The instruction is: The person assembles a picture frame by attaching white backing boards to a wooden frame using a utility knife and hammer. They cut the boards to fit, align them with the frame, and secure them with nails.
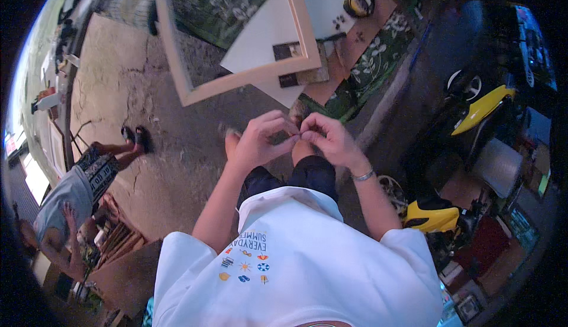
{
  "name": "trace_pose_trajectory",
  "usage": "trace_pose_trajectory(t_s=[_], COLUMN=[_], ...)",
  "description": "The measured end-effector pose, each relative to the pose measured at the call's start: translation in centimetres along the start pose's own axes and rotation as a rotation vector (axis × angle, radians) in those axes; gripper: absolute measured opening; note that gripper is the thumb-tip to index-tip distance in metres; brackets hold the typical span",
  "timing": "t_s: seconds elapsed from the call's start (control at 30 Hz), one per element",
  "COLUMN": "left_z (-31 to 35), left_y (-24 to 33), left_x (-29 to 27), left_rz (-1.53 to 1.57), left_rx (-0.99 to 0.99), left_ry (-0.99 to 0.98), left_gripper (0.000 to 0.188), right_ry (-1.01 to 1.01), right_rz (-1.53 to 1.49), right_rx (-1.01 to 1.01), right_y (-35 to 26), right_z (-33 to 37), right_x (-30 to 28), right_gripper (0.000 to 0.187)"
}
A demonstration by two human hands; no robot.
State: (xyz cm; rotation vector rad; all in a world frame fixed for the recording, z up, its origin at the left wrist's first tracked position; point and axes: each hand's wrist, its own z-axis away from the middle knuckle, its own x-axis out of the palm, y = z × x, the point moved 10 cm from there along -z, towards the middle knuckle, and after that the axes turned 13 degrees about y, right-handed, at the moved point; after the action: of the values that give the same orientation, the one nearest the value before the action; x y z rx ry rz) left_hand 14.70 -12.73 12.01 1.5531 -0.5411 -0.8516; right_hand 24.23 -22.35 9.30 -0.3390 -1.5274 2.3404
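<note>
My left hand [264, 139] and my right hand [331, 140] meet in front of my body, above my knees. The fingertips of both are pinched together at one spot. A tiny dark thing seems to sit between them, too small to name. Just beyond my hands a pale wooden frame [251, 81] stretches away, its near corner bars joined. Under it lies a white board [251, 52] on a dark leaf-patterned cloth [378, 61]. Several small dark pieces [338, 22] lie on the white surface, near a yellow and black tape measure [356, 6].
A person in a grey shirt [65, 200] is at the left, near a bundle of wooden sticks [121, 241]. A black and yellow motorbike [435, 217] stands at the right. Cracked concrete floor [171, 179] runs between. A brown strip of board [355, 46] lies beside the white one.
</note>
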Motion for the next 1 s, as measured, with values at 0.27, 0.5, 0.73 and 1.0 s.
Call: trace_pose_trajectory(t_s=[0.27, 0.5, 0.73, 1.0], left_z=[-6.4, -9.5, -9.9, -9.7], left_y=[-4.5, -5.9, -6.6, -6.4], left_x=[3.3, 4.8, 5.5, 5.5], left_rz=[-0.158, -0.547, -0.593, -0.608], left_rx=[0.048, 0.23, 0.266, 0.314], left_ry=[0.266, 0.661, 0.638, 0.609], left_gripper=[0.016, 0.02, 0.021, 0.022], right_ry=[0.23, 0.607, 0.629, 0.552], right_rz=[0.355, 0.95, 0.952, 0.734], right_rx=[-0.221, -0.206, -0.143, -0.072], right_y=[1.2, 4.1, 3.8, 4.5], right_z=[-6.3, -7.4, -8.2, -6.8], right_x=[-8.6, -15.8, -16.2, -17.0], right_gripper=[0.014, 0.036, 0.033, 0.02])
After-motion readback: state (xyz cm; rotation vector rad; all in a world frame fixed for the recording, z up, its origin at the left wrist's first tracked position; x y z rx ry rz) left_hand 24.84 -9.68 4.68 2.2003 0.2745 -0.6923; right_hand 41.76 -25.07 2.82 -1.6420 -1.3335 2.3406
